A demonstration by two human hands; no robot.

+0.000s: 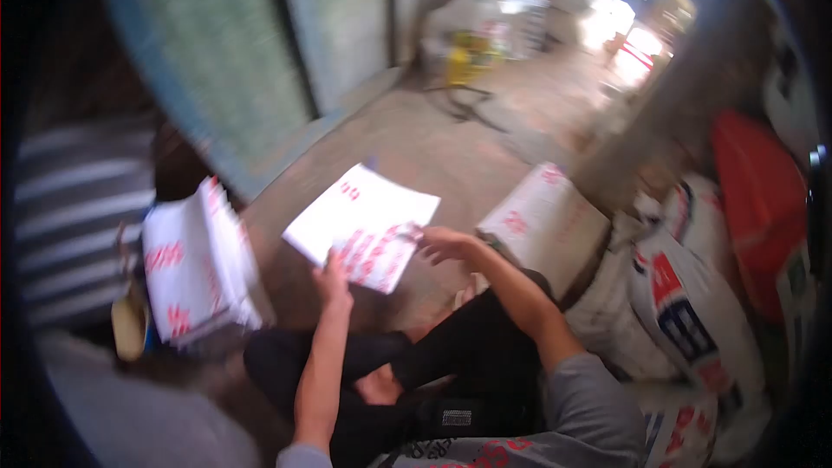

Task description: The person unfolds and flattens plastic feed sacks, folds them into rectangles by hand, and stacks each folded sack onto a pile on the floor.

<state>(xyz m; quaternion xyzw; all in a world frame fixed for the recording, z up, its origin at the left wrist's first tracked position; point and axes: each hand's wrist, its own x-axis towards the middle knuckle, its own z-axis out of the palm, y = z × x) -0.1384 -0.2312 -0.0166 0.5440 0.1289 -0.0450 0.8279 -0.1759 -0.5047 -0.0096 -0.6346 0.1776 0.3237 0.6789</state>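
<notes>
A white paper sheet with red printing is held out over the floor in front of my crossed legs. My left hand grips its near edge, thumb on top. Beside the sheet's right edge is my right hand, with its fingers loosely apart; motion blur hides whether the fingertips touch the paper. To the left stands a stack of similar white printed sheets, bent upward along its right side. Another white stack with red printing lies to the right, just beyond my right forearm.
Filled white sacks and a red bag crowd the right side. Blue-framed door panels stand at the back left. Corrugated metal is at far left. Bags and a yellow packet sit by the far wall.
</notes>
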